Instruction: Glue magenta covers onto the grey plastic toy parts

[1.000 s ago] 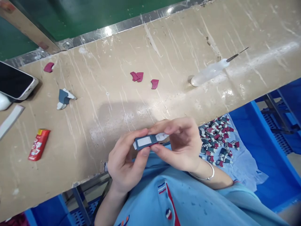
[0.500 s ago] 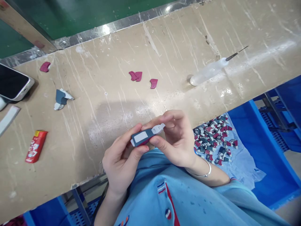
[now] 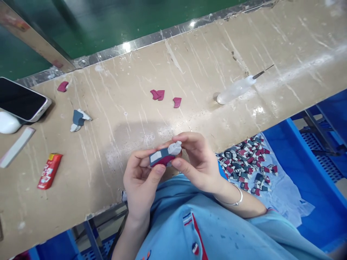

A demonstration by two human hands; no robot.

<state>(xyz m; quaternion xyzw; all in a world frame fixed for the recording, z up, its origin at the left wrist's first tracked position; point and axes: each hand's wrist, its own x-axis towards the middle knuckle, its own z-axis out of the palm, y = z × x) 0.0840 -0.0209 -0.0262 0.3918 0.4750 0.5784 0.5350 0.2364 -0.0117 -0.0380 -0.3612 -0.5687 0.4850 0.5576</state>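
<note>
Between my two hands is a small plastic toy part (image 3: pixel 162 156), dark blue-grey with a maroon side, a light grey patch and a light grey end piece. My left hand (image 3: pixel 143 177) is closed on its left end, the thumb on the maroon side. My right hand (image 3: pixel 196 162) pinches the light grey end at the right, thumb below and fingers behind. Beyond the hands lie two overlapping maroon pieces (image 3: pixel 157 95) and a single maroon piece (image 3: pixel 177 102). A dark grey and light grey part (image 3: pixel 79 118) rests further left on the bench.
A white-handled pick (image 3: pixel 235 90) with a thin metal tip lies at the right on the worn bench (image 3: pixel 114 90). At left are a phone (image 3: pixel 23 99), a white case (image 3: pixel 8 122), a pale strip (image 3: pixel 17 147) and a red packet (image 3: pixel 50 171). A blue bin (image 3: pixel 300 173) below holds many similar parts.
The toy part has been turned so more of its maroon side shows, and its light grey end has tilted. Both hands stay on it. The whole view has shifted slightly.
</note>
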